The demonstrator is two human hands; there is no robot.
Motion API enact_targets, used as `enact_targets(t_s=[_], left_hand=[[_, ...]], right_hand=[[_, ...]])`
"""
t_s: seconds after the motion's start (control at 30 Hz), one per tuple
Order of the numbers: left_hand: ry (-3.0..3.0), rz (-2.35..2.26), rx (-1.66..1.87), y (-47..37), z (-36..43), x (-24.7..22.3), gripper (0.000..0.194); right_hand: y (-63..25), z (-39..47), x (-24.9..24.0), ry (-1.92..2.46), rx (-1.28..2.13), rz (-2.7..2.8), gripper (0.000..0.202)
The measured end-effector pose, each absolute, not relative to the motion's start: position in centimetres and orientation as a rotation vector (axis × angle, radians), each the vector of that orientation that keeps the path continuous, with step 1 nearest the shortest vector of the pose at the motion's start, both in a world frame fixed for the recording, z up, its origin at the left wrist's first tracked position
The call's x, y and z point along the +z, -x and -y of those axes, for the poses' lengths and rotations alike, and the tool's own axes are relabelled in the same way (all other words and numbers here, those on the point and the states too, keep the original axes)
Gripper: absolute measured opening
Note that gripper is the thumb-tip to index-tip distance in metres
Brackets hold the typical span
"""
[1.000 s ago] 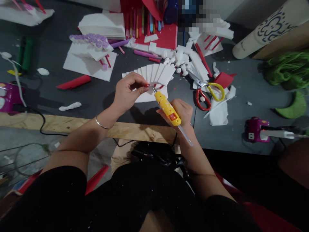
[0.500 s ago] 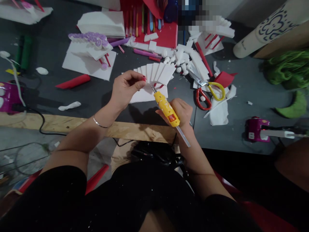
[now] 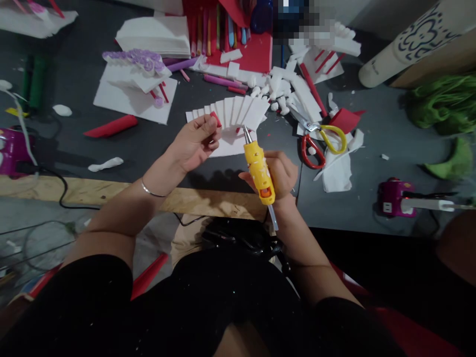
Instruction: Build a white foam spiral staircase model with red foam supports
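A small red piece (image 3: 215, 119) is pinched between the thumb and fingers of my left hand (image 3: 198, 141). My right hand (image 3: 279, 173) is wrapped round a yellow glue gun (image 3: 259, 171), its metal tip pointing up and away from me and a clear glue stick out of its rear end. The tip is apart from the red piece. Just beyond both hands is a fan of overlapping white strips (image 3: 232, 111) above a white base sheet (image 3: 232, 145), with a bit of red beneath the strips.
Scissors (image 3: 313, 127) with red and yellow handles lie right of the fan, among white scraps. A white model with purple trim (image 3: 139, 64) stands at the left, near a red roll (image 3: 111, 126). Purple power blocks (image 3: 397, 198) and a patterned bottle (image 3: 401, 44) are farther out.
My left hand has drawn back slightly left and turned, showing more of the red piece. The glue gun has swung more upright, and its tip has moved right, away from my left fingers.
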State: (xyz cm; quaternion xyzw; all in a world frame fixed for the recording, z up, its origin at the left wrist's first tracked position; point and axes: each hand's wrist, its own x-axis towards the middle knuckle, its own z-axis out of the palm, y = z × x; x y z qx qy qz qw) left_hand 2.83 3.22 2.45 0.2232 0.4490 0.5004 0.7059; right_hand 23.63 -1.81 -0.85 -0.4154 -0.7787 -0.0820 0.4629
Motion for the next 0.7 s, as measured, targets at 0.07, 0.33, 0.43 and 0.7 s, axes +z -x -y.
enact_targets(t_s=[0.07, 0.33, 0.43, 0.7], left_hand=[[-0.467, -0.957, 1.080, -2.9, -3.0, 2.5, 0.034], [-0.396, -0.978, 1.040, -3.0, -2.5, 2.3, 0.026], [-0.387, -0.991, 1.060, -2.9, -2.5, 2.4, 0.025], [-0.347, -0.979, 1.074, -3.2, -2.3, 2.6, 0.019]], right_hand=[[-23.5, 1.7, -1.0, 1.051, -0.163, 1.944, 0.044], [-23.4, 1.4, -0.1, 0.850, -0.107, 1.930, 0.028], [-23.4, 1.7, 0.5, 0.916, -0.133, 1.936, 0.033], [-23.6, 1.8, 2.2, 1.007, -0.213, 1.988, 0.038]])
